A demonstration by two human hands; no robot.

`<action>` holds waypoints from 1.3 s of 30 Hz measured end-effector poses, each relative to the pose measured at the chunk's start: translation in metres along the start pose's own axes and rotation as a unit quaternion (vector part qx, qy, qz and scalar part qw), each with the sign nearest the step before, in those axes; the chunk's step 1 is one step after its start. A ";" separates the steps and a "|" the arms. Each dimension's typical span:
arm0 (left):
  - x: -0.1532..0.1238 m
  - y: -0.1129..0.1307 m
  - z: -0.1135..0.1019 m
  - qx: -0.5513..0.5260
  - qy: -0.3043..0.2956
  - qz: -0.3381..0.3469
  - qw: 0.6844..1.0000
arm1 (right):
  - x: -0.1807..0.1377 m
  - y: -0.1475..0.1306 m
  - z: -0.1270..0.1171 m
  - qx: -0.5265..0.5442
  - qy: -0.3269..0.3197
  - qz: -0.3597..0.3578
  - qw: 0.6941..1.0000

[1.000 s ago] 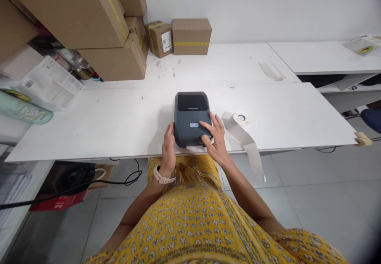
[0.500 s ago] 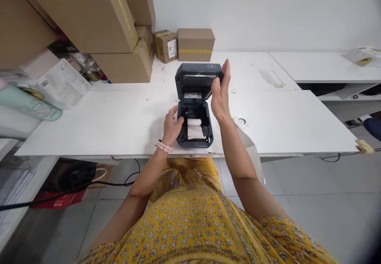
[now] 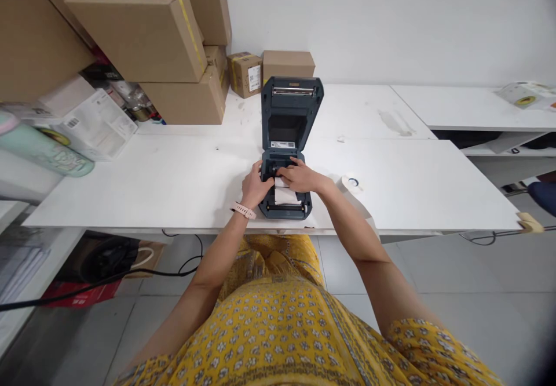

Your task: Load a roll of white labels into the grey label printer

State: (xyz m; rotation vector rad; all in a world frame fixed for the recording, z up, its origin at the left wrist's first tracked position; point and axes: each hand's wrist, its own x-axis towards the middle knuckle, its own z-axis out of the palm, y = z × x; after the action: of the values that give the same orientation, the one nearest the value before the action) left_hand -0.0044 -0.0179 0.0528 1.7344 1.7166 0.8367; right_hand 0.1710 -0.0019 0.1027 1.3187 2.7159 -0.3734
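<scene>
A dark blue label printer (image 3: 309, 120) stands on the white table with its lid swung up and back. Inside its lower half lies a small paper roll (image 3: 286, 195), its loose end hanging toward the front. My left hand (image 3: 256, 185) grips the printer's left wall, thumb over the inner edge and fingers on the outside. Reaching in from the right, my right hand (image 3: 302, 176) has its fingers bent around the top of the paper roll, partly covering it. Beside the printer on the right rests a white label roll (image 3: 351, 184), its strip trailing over the table edge.
Stacked cardboard boxes (image 3: 134, 38) fill the back left, with two smaller ones (image 3: 245, 76) against the wall behind the printer. A mint bottle (image 3: 52, 148) and a white carton (image 3: 99, 122) sit at the left. Black cables (image 3: 152, 269) run below the table's left side.
The printer lid has tilted further back, more upright and open. My right hand has left the lid and moved down into the printer onto the paper roll. My left hand stays at the left wall.
</scene>
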 end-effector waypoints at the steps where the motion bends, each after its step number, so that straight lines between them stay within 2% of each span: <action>1: 0.000 -0.002 0.001 -0.003 0.006 0.010 1.000 | 0.004 0.003 0.000 0.000 -0.020 -0.010 1.000; 6: -0.002 -0.008 0.005 0.000 0.032 0.046 0.998 | 0.009 0.016 -0.010 0.098 -0.055 -0.066 0.991; 9: -0.003 -0.007 0.005 0.016 0.022 0.044 0.999 | -0.011 0.025 -0.030 0.220 -0.031 -0.122 0.967; 11: -0.004 -0.006 0.004 0.016 0.024 0.041 0.999 | -0.034 0.036 -0.046 0.299 0.010 -0.151 0.942; 13: -0.005 -0.004 0.004 0.017 0.026 0.035 0.999 | -0.058 0.053 -0.060 0.358 0.058 -0.137 0.922; 16: -0.006 -0.002 0.004 0.028 0.025 0.030 0.999 | -0.082 0.088 -0.064 0.408 0.115 -0.064 0.903; 18: -0.006 -0.002 0.005 0.030 0.028 0.029 0.999 | -0.085 0.112 -0.055 0.420 0.126 -0.008 0.899; 20: -0.006 -0.003 0.006 0.027 0.035 0.030 0.999 | -0.079 0.133 -0.040 0.418 0.110 0.045 0.901; 23: -0.006 -0.004 0.006 0.024 0.038 0.030 0.999 | -0.062 0.148 -0.015 0.401 0.073 0.114 0.906; 26: -0.006 -0.004 0.006 0.018 0.038 0.026 0.999 | -0.047 0.152 0.003 0.411 0.055 0.139 0.900; 29: -0.006 -0.005 0.005 0.009 0.037 0.023 0.999 | -0.051 0.162 0.014 0.452 0.072 0.128 0.880; 31: -0.006 -0.007 0.005 0.001 0.033 0.027 0.999 | -0.068 0.174 0.020 0.487 0.105 0.126 0.858; 35: -0.006 -0.007 0.005 -0.003 0.040 0.030 0.999 | -0.127 0.191 0.042 0.520 0.159 0.164 0.823; 37: -0.006 -0.005 0.005 0.009 0.041 0.026 0.999 | -0.155 0.186 0.059 0.529 0.146 0.177 0.817; 39: -0.007 -0.002 0.005 0.023 0.035 0.022 0.999 | -0.172 0.171 0.075 0.516 0.138 0.170 0.828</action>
State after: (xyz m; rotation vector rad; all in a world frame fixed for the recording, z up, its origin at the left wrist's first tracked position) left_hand -0.0023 -0.0246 0.0477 1.7983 1.7614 0.8954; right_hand 0.4103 -0.0504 0.0336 2.1432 2.3609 -1.9122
